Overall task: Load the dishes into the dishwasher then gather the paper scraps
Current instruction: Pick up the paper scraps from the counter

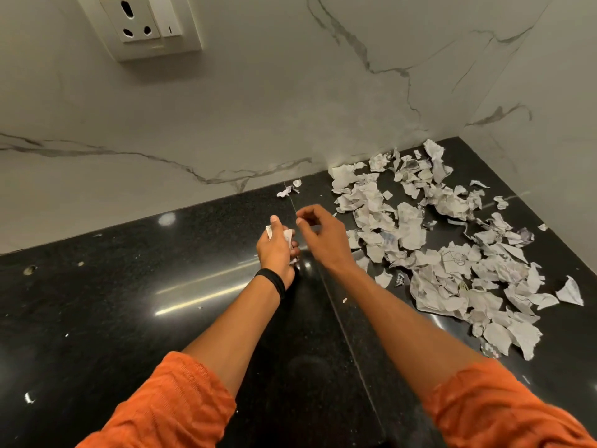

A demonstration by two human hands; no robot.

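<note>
Left hand clutching paper scraps, right hand empty, countertop

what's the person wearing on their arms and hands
Both arms have orange, crinkled-fabric sleeves pushed up toward the elbows, leaving the forearms bare. The left wrist carries a plain black band. The left hand and right hand are bare: no gloves, no rings visible.

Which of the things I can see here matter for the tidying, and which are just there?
Part of the job:
- paper scraps strewn on the black countertop
- scraps clutched in left hand
- right hand, open, empty

Just there:
- wall socket
- marble wall
- black wristband
</note>
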